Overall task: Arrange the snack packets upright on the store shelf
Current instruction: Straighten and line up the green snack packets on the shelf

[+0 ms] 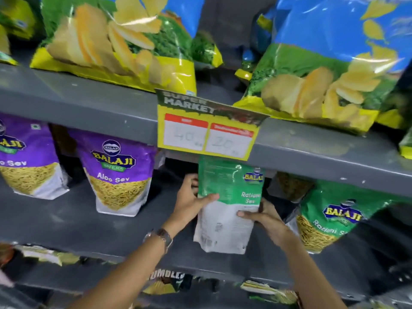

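Two hands hold one green and white Ratlami Sev packet [227, 204] upright on the middle grey shelf [66, 219], in the head view. The left hand [189, 202] grips the packet's left edge, thumb across the front and fingers behind; a wristwatch [161, 238] sits on that wrist. The right hand [265, 216] clasps the right edge lower down, thumb lying over the white part of the packet. The packet's back faces the camera (small print covers most of it), and its top reaches just under a yellow price tag [207, 130] clipped to the shelf edge above, with "40" and "20" handwritten on it.

To the right, near the held packet, another green Ratlami Sev packet [334, 217] stands tilted on the same shelf. To the left, well apart, two purple Aloo Sev packets [120, 172] stand upright, one of them cut off by the frame edge. On the upper shelf [78, 103] large chip bags [120, 45] in blue, green and yellow lean forward. Below, more packets show only partly, too blurred to read.
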Tool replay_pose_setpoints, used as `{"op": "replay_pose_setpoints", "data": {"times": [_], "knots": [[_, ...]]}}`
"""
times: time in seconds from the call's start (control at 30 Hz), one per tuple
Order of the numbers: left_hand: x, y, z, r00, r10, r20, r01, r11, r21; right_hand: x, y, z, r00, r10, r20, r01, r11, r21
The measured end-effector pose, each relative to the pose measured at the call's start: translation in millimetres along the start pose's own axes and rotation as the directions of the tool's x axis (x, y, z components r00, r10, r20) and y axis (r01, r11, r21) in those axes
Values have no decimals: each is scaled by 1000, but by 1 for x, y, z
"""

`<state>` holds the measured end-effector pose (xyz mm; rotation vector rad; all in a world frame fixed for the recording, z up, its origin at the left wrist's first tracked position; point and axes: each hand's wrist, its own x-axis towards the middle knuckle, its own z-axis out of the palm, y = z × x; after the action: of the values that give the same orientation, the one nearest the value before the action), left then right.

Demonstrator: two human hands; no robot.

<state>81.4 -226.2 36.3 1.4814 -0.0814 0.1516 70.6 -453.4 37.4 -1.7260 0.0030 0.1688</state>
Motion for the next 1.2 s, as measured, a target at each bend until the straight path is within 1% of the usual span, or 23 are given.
{"op": "replay_pose_setpoints", "data": {"times": [0.07,0.13,0.17,0.23,0.3,0.37,0.4,0.47,0.5,0.53,0.57,0.63,0.67,0.73,0.83,0.9,0.97,1.07,1.1,1.13,1.2], "knots": [[11,8,9,996,67,67,-73,992,105,1,0,-6,993,-36,-115,37,999,6],[17,8,17,989,102,106,-120,976,180,3,4,-9,978,-57,-201,61,998,11],[18,5,20,987,107,117,-129,971,203,2,7,-10,974,-67,-215,71,997,11],[17,-4,25,988,104,112,-126,968,215,-1,8,-13,978,-65,-199,71,997,25],[13,-10,27,992,104,67,-114,977,180,-4,2,-21,985,-71,-155,79,996,44],[4,-13,29,992,124,-16,-122,987,106,-5,-13,-28,981,-156,-117,168,981,98],[-4,-16,31,985,151,-86,-141,984,106,-5,-21,-30,973,-190,-130,209,966,153],[-27,-23,37,954,215,-208,-173,964,201,0,-34,-34,968,-186,-169,228,932,281],[-41,-26,43,952,223,-208,-172,956,237,1,-39,-33,968,-181,-172,226,927,299],[-54,-29,49,965,209,-156,-167,955,246,2,-41,-31,968,-182,-171,225,933,281],[-65,-30,56,980,187,-71,-164,953,256,3,-42,-28,966,-185,-181,227,940,254],[-78,-33,71,983,166,84,-184,933,310,0,-44,-22,950,-201,-239,251,948,198],[-82,-34,77,978,165,124,-198,920,337,-4,-45,-19,937,-224,-268,275,946,171],[-85,-36,86,975,159,155,-206,911,358,-13,-43,-14,916,-262,-302,316,938,143],[-83,-42,93,969,122,216,-201,895,398,-33,-40,-6,910,-297,-289,352,921,164],[-75,-44,94,973,69,220,-166,873,458,-50,-37,1,918,-305,-254,356,916,185],[-62,-44,91,981,28,192,-119,868,483,-64,-33,6,923,-318,-216,353,924,149],[-42,-39,80,995,41,87,-78,877,475,-72,-33,4,945,-295,-142,312,943,118],[-35,-38,75,997,53,51,-70,877,476,-69,-35,1,946,-289,-146,307,944,119],[-30,-36,70,998,52,38,-64,875,480,-64,-36,-3,940,-291,-179,313,944,107],[-20,-34,60,996,22,83,-58,885,462,-48,-37,-13,906,-293,-304,321,946,47]]}}
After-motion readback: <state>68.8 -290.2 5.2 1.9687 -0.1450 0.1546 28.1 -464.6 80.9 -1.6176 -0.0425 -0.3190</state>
